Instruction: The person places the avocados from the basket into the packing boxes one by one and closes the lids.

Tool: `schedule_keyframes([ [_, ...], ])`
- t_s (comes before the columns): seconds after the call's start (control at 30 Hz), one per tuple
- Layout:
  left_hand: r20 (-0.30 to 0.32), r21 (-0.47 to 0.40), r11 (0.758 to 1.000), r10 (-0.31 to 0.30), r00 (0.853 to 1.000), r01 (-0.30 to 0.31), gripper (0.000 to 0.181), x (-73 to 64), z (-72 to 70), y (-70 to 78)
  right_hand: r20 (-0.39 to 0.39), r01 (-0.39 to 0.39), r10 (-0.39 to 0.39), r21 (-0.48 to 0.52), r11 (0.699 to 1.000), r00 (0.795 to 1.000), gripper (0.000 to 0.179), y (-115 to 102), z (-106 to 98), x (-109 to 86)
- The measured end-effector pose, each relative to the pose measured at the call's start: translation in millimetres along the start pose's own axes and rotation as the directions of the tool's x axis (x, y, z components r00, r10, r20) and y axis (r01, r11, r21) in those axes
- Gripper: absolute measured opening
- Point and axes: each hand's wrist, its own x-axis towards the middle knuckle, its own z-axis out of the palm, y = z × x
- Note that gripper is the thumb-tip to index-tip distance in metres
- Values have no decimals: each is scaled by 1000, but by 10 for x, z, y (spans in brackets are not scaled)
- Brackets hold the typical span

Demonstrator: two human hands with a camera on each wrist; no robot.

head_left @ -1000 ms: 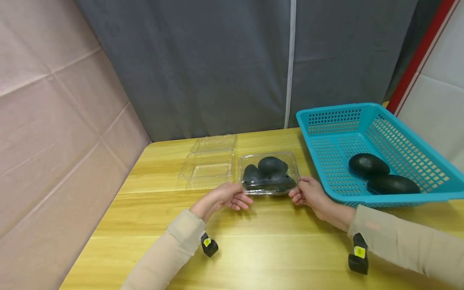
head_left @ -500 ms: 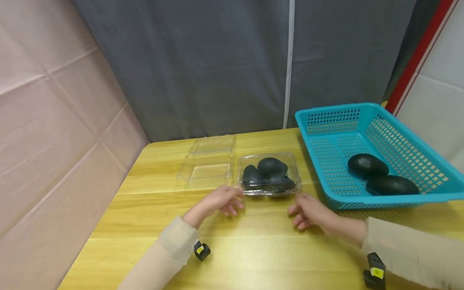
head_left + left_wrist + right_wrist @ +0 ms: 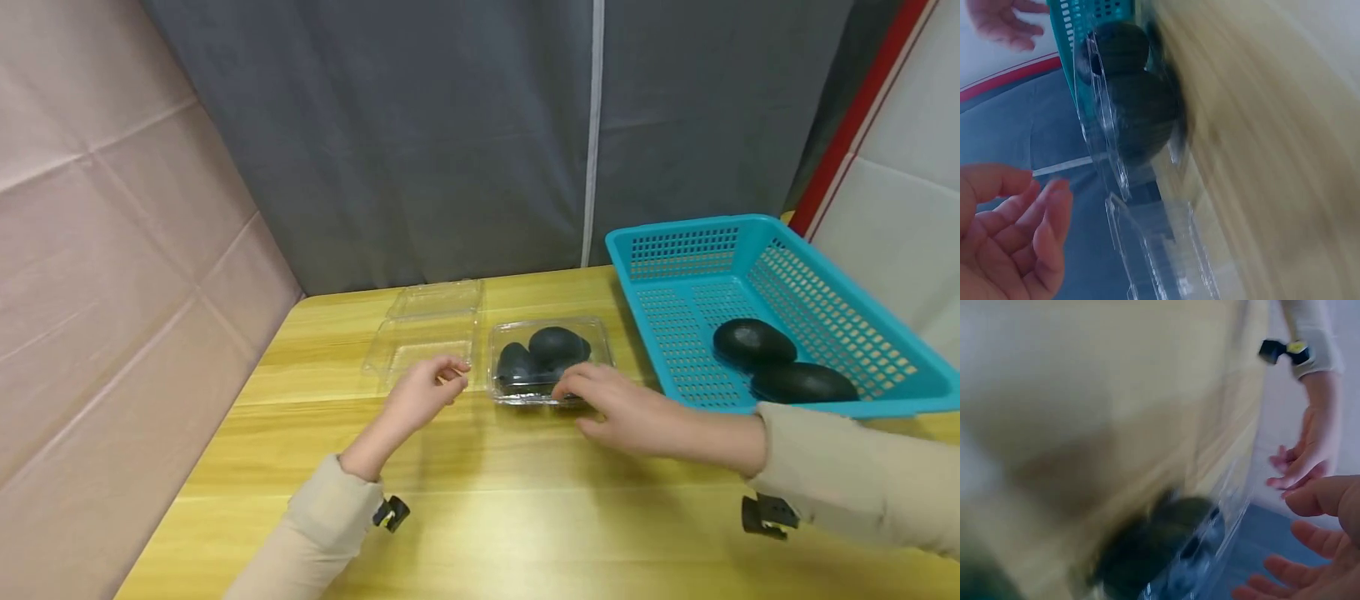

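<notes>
A clear plastic clamshell box (image 3: 551, 392) with its lid down stands at mid-table. Inside lie several dark green, smooth egg-shaped fruits (image 3: 553, 345), which look like avocados. My right hand (image 3: 618, 408) hovers at the box's front right edge, fingers loosely bent and nothing gripped; whether a fingertip touches the lid I cannot tell. In the right wrist view its fingers (image 3: 1313, 537) are spread. My left hand (image 3: 422, 392) is held in the air left of the box, fingers loosely bent around nothing. Behind it lies a second clear clamshell box (image 3: 427, 333), lid folded back.
To the right stands a teal plastic basket (image 3: 660, 333) with two more dark green fruits (image 3: 753, 343) in it. A grey curtain (image 3: 412, 150) hangs behind the wooden table (image 3: 480, 517), and a pale pink cloth wall (image 3: 135, 292) is at the left.
Both hands have let go of the closed box's front corners. My left hand has moved left and up, away from it. My right hand has moved left across its front edge.
</notes>
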Motion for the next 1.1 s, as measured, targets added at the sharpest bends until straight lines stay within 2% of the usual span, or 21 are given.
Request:
schedule_keyframes([
  [0.1,-112,186,981,67,991,-46,23,3,-42,-24,-37,17,-21,-108,994,999,33,55,-26,142],
  [0.23,-178,348,932,170,969,-100,28,17,-53,-130,27,-31,35,-140,990,999,42,135,-35,346],
  [0.4,-172,421,900,206,963,-118,38,52,-33,-269,139,-117,140,-158,980,980,54,165,16,517],
  [0.5,-155,465,878,210,965,-117,43,71,-11,-327,173,-113,151,-208,972,973,57,165,68,564],
  [0.6,-138,488,863,225,964,-132,43,84,9,-359,165,-83,131,-269,959,978,56,171,114,581],
  [0.8,-127,474,868,235,964,-149,36,87,27,-372,130,-74,124,-337,939,984,52,179,160,600],
  [1.0,-86,448,886,176,981,-120,30,88,27,-359,147,-87,143,-332,939,979,52,190,176,641],
  [1.1,-75,444,888,168,983,-118,27,89,33,-348,160,-75,132,-319,945,978,52,213,160,672],
])
